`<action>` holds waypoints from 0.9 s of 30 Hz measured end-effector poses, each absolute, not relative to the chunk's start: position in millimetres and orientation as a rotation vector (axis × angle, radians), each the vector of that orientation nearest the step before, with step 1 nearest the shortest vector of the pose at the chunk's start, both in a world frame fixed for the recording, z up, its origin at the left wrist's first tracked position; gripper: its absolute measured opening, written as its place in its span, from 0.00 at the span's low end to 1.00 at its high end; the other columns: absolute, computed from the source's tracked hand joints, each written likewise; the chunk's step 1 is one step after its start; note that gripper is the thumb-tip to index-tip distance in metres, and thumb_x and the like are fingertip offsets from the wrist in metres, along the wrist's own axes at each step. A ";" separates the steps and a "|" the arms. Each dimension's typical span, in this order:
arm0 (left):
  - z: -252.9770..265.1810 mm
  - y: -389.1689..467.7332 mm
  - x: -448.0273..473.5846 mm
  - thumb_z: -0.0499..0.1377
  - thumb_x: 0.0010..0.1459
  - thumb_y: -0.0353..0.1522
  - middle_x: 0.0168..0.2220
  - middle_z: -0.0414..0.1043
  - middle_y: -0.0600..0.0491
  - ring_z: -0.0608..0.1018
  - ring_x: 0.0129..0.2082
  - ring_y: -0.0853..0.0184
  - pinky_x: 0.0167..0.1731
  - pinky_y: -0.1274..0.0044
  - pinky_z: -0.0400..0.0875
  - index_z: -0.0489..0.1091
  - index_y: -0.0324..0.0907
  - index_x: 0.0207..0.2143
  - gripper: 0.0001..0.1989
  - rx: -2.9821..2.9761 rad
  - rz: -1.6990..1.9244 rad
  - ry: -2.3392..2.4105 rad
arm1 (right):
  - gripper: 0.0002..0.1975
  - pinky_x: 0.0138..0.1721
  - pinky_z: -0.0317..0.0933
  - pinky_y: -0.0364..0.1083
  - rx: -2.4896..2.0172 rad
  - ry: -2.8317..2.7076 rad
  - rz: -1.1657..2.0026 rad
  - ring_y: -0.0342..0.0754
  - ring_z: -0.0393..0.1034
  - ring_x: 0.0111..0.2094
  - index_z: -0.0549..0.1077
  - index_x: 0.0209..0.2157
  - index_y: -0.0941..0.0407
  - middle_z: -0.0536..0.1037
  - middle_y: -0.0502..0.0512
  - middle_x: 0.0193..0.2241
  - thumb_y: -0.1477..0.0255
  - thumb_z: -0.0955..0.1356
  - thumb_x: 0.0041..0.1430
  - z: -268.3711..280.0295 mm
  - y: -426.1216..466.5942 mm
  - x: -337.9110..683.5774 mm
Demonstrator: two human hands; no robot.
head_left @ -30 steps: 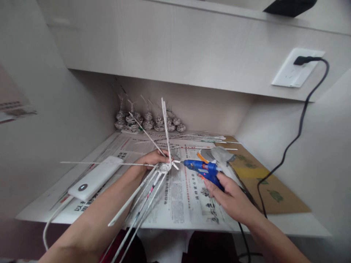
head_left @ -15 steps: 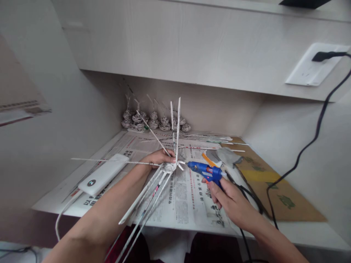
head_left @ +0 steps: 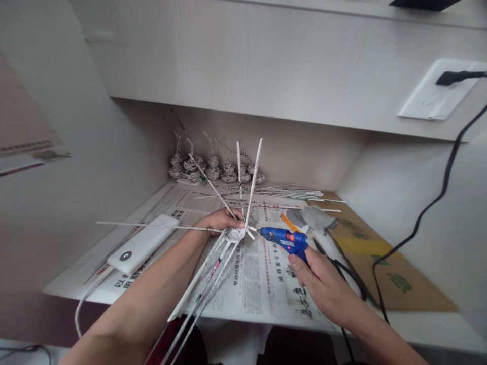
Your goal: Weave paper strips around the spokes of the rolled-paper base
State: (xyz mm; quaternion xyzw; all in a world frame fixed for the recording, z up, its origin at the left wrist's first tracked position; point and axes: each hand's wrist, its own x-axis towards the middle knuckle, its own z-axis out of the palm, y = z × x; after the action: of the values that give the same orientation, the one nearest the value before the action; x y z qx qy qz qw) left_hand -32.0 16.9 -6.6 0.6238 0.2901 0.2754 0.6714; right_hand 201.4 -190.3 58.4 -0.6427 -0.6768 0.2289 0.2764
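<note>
My left hand (head_left: 223, 220) is closed on a woven piece of rolled newspaper sticks (head_left: 233, 234), pinching it at the far rim of its small round base. Long paper sticks fan out from that base to the left, up and toward me. My right hand (head_left: 317, 274) grips a blue hot glue gun (head_left: 285, 240) by its handle. Its nozzle points left, close to a short paper end at the base's right side; whether they touch I cannot tell.
Several small gourd-shaped woven pieces (head_left: 213, 170) stand along the back wall. Loose paper sticks (head_left: 297, 193) lie behind my hands. At left rests a white power bank (head_left: 144, 243) with a cable. Cardboard (head_left: 395, 274) lies at right, under a black cord (head_left: 422, 208) near a wall socket (head_left: 433, 94).
One tall paper stick now leans further right. The glue gun has tipped and shifted down slightly, its nozzle staying near the base. My left hand keeps its hold.
</note>
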 end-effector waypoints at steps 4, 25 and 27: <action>-9.2 18.1 -32.5 0.73 0.33 0.36 0.21 0.73 0.51 0.71 0.22 0.69 0.26 0.77 0.64 0.76 0.34 0.24 0.17 1.417 0.601 0.655 | 0.19 0.31 0.57 0.47 -1.737 -1.832 0.618 0.48 0.65 0.28 0.63 0.26 0.53 0.71 0.51 0.24 0.54 0.59 0.64 68.5 -189.1 201.8; 2.4 11.3 -43.1 0.72 0.32 0.40 0.19 0.72 0.51 0.70 0.19 0.70 0.21 0.78 0.59 0.73 0.35 0.27 0.22 1.279 0.689 0.584 | 0.27 0.19 0.61 0.43 -1.596 -1.279 1.048 0.44 0.68 0.24 0.69 0.38 0.56 0.73 0.54 0.30 0.46 0.65 0.53 46.1 -180.0 258.6; 1.5 11.4 -43.8 0.72 0.33 0.40 0.18 0.71 0.51 0.69 0.17 0.70 0.19 0.78 0.57 0.73 0.35 0.26 0.21 1.263 0.696 0.578 | 0.28 0.21 0.61 0.43 -1.611 -1.232 1.007 0.45 0.68 0.25 0.70 0.38 0.57 0.73 0.53 0.27 0.46 0.66 0.52 40.4 -179.3 271.5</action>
State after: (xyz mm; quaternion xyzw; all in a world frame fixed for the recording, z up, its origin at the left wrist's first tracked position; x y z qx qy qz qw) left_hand -43.8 11.4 1.5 0.5697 0.2606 0.3141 0.7133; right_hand 271.5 -179.3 40.4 -0.6441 -0.4926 0.4025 0.4248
